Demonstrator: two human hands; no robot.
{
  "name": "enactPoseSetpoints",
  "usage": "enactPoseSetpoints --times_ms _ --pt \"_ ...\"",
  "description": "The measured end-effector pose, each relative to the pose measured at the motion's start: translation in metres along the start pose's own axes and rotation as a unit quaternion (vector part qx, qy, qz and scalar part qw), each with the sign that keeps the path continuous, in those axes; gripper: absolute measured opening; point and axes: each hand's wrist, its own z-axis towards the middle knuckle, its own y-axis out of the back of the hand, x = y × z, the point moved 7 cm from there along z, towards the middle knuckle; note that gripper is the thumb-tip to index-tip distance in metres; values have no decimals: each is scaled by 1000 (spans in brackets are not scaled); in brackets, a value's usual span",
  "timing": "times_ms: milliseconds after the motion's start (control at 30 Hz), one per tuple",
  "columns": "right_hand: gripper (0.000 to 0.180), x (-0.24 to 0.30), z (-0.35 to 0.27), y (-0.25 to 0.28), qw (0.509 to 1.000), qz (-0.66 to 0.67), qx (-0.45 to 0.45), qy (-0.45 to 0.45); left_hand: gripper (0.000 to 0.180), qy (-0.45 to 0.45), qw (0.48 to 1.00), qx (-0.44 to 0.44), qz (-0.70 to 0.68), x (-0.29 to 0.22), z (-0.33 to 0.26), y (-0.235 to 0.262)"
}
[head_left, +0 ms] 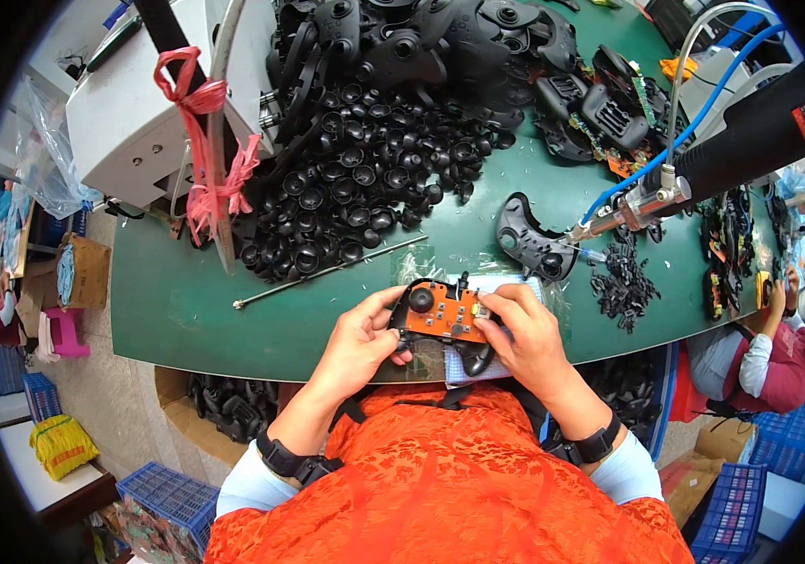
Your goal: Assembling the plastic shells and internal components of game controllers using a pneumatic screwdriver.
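Both hands hold a black game controller shell with an orange circuit board set in it, just above the near edge of the green table. My left hand grips its left side, the thumb near a black thumbstick cap on the board. My right hand grips the right side, fingers curled over the board's right end. A black controller shell half lies on the table just beyond my right hand.
A large heap of black thumbstick caps and black shells fills the table's far middle. A thin metal rod lies left of centre. A hanging powered screwdriver with blue hose points down at right. Small black parts lie beside it. A grey machine stands at left. Another person works at right.
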Motion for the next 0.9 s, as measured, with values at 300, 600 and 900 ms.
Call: enactPoseSetpoints --times_ms 300,600,900 --pt "34 -1 0 3 1000 5 -8 5 56 -4 999 -18 41 -4 -2 -5" --pt "69 1 -11 14 990 97 95 -37 59 -14 999 -28 34 -5 -1 -4" --pt "71 5 -18 7 995 -8 95 34 64 -17 999 -25 40 -3 -2 -5"
